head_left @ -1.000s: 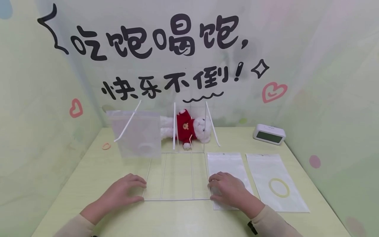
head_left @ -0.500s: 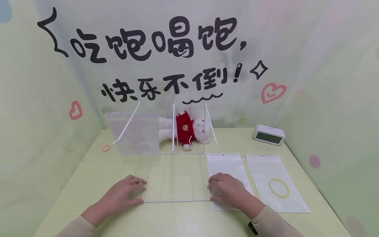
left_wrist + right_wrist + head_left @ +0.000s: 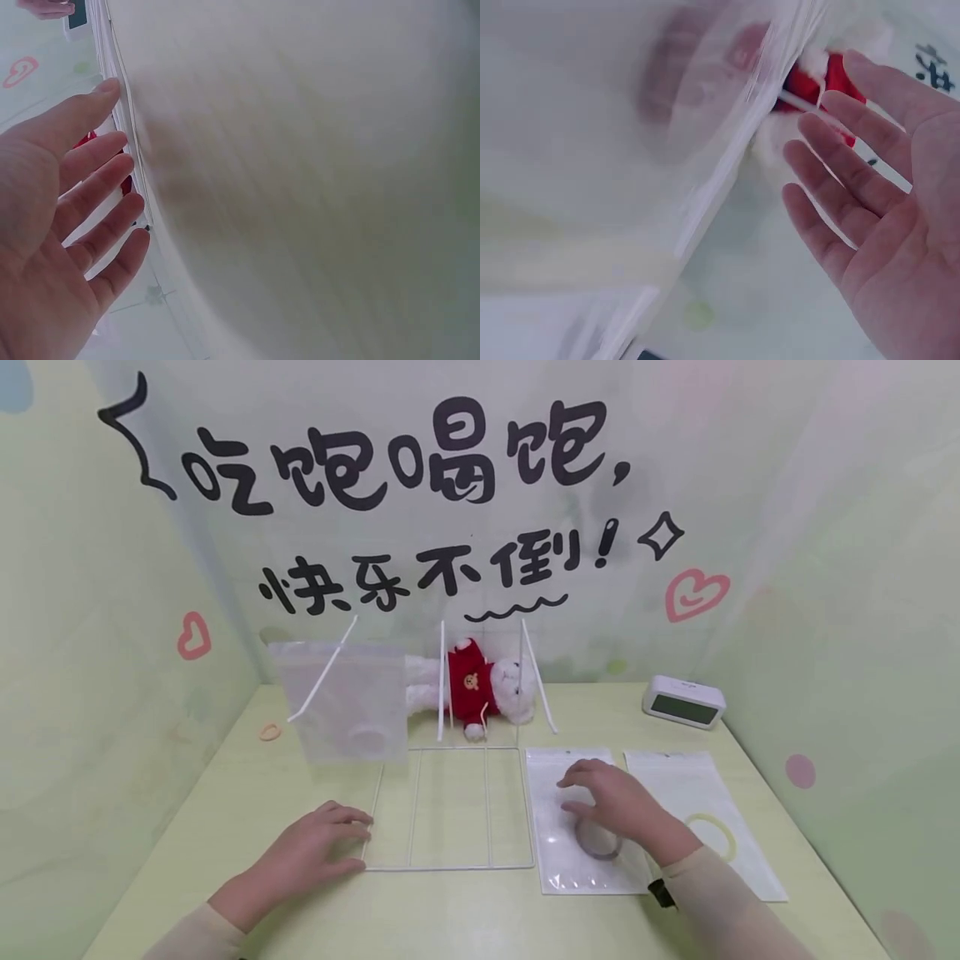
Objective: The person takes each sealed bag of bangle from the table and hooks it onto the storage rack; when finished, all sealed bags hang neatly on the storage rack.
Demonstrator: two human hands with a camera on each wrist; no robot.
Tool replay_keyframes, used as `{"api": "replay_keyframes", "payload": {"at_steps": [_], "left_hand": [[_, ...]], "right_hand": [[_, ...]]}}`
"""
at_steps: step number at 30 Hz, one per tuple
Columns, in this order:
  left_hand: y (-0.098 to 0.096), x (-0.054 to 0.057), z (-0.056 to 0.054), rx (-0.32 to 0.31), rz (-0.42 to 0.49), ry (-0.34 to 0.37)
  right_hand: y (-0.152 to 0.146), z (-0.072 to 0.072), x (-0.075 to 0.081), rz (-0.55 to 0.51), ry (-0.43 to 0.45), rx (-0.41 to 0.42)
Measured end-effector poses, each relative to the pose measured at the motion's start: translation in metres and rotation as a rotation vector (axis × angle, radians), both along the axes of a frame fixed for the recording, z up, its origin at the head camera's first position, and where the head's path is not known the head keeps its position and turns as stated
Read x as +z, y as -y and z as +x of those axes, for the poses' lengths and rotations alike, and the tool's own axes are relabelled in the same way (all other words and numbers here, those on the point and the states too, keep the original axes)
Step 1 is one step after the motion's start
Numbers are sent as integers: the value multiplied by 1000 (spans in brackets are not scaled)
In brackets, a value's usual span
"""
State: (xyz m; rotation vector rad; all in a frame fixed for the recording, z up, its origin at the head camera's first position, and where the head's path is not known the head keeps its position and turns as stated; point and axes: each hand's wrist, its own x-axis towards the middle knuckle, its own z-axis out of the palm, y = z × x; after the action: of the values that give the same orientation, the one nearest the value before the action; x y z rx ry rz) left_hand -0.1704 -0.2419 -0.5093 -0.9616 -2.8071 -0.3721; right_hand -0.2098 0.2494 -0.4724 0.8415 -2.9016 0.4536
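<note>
A white wire rack (image 3: 450,867) stands on the table, its flat base toward me and several prongs rising at the back. My left hand (image 3: 307,843) lies at the left side of the base, fingertips right at the wire; the left wrist view shows its fingers (image 3: 97,165) loosely extended. Over a clear zip bag (image 3: 566,872) to the right of the rack hovers my right hand (image 3: 622,802), fingers relaxed and holding nothing. That bag contains a dark purplish ring (image 3: 600,855), partly hidden by the hand. Another zip bag (image 3: 345,702) hangs on the rack's left prong.
At far right lies a zip bag (image 3: 750,881) with a yellow ring (image 3: 731,839), partly covered by my right arm. Behind the rack, a white plush toy in a red shirt (image 3: 471,681) lies sideways. A white digital clock (image 3: 684,703) stands back right; a small orange ring (image 3: 270,738) sits back left.
My right hand has let go of the rack's right side and moved right and upward over the bag, uncovering the purplish ring. My left hand and the rack stay in place.
</note>
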Motion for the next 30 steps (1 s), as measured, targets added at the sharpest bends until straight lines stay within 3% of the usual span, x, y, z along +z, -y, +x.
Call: {"api": "replay_keyframes", "payload": {"at_steps": [5,13,19,30], "left_hand": [[-1,2,0,11,-2,13],[-1,4,0,25,-14,30],[-1,2,0,26,-33,27],[-2,5,3,10,-25,-2]], "right_hand": [[-32,-28,5,-2,35,-73],[-63,-62,2,-40,63,-41],[-73,-77,-6,-34,98,-26],[-86,-91,-5,-29,169,-18]]}}
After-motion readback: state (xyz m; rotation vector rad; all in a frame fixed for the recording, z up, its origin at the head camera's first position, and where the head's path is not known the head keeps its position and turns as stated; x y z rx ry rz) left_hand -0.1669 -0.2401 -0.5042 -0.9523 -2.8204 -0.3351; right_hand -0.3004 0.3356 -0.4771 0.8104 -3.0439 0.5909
